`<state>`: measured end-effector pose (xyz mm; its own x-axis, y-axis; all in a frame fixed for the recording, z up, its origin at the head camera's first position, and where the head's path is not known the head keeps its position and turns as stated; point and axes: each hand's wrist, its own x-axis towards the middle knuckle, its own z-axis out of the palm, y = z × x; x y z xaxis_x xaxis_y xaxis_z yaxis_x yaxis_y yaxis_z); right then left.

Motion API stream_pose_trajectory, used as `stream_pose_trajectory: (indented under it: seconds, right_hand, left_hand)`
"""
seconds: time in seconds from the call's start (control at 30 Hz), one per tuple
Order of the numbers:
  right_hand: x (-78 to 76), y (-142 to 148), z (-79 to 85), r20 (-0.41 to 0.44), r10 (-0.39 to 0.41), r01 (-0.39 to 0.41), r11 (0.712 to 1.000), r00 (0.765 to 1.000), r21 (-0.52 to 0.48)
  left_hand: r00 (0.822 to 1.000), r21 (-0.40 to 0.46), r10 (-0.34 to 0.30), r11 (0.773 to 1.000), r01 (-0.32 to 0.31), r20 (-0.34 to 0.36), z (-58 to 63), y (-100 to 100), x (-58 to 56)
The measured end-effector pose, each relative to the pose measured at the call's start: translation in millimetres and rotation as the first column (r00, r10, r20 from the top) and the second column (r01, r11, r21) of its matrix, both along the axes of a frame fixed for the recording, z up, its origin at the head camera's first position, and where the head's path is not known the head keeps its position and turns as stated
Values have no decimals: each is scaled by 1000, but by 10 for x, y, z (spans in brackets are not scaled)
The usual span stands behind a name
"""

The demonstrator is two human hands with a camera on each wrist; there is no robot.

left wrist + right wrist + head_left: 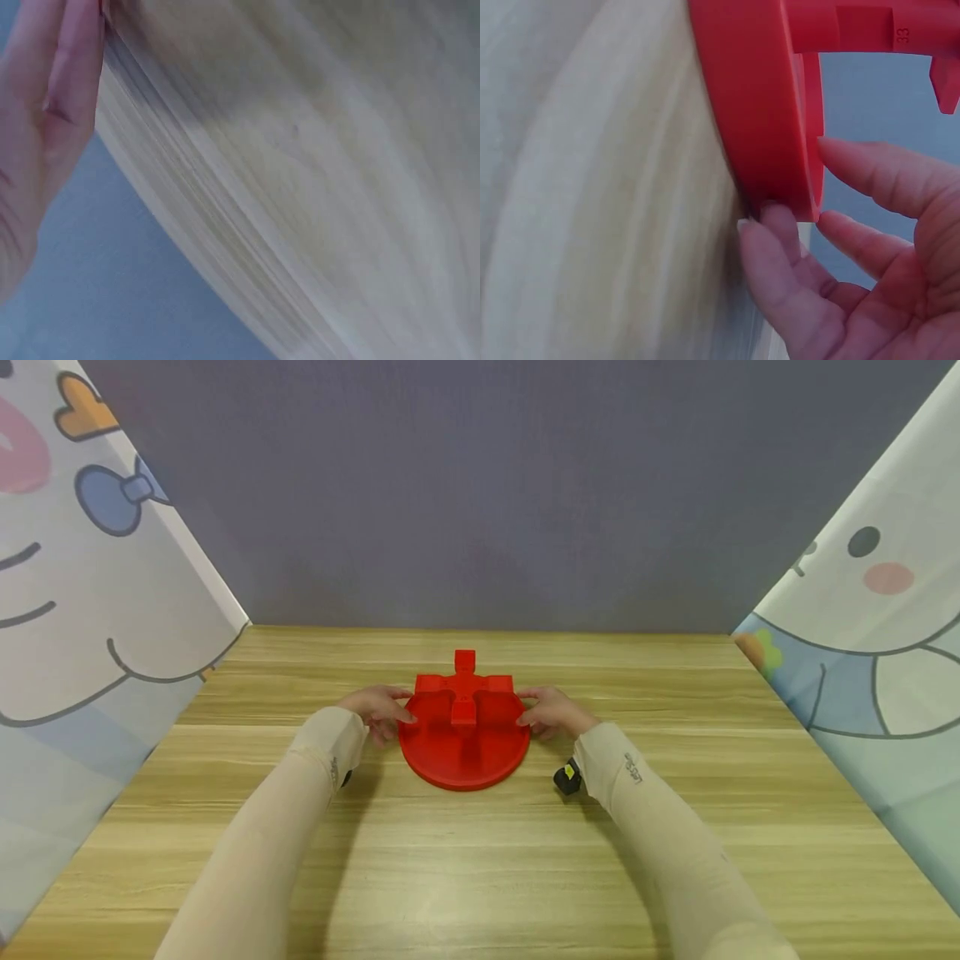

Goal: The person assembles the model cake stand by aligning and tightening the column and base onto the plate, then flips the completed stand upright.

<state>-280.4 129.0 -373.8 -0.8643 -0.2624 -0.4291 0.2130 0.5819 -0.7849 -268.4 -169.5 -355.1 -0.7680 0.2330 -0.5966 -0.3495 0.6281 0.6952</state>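
Note:
A red round base (459,764) with a raised rim lies on the wooden table, carrying a red cross-shaped piece (464,689) with blocky ends. My left hand (377,706) grips the base's left edge, thumb over the rim; in the left wrist view, this hand (45,127) shows only in part and the base is out of sight. On the opposite edge, my right hand (553,710) holds the rim. The right wrist view shows that hand (877,270) with its thumb on the rim's inner side and fingers against the outer wall (754,112).
The wood-grain table (465,877) extends around the base. A grey wall (480,502) stands behind its far edge, with cartoon-printed curtains (135,610) at the left and right sides. A small black device (567,778) sits at my right wrist.

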Motion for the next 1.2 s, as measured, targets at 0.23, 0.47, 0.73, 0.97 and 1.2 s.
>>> stream_pose_trajectory:
  seconds: [0.23,0.47,0.73,0.97,1.2]
  right_hand:
    - [4,-54,10,26,1,-1,1000,1000,-6]
    - [-37,-64,-29,20,10,-10,1000,1000,-16]
    - [-22,-62,-62,7,46,-46,999,999,-24]
    - [0,-7,-54,-5,81,-81,994,997,-70]
    - [61,40,36,-5,86,-86,980,996,-180]
  left_hand:
    - [994,-55,38,998,-33,106,39,80,52]
    - [996,-116,55,992,-48,63,91,153,74]
    - [998,-171,1,985,11,69,3,116,34]
    - [996,-111,-69,991,75,52,-6,96,12]
    - [995,72,-101,993,98,26,81,-32,84]
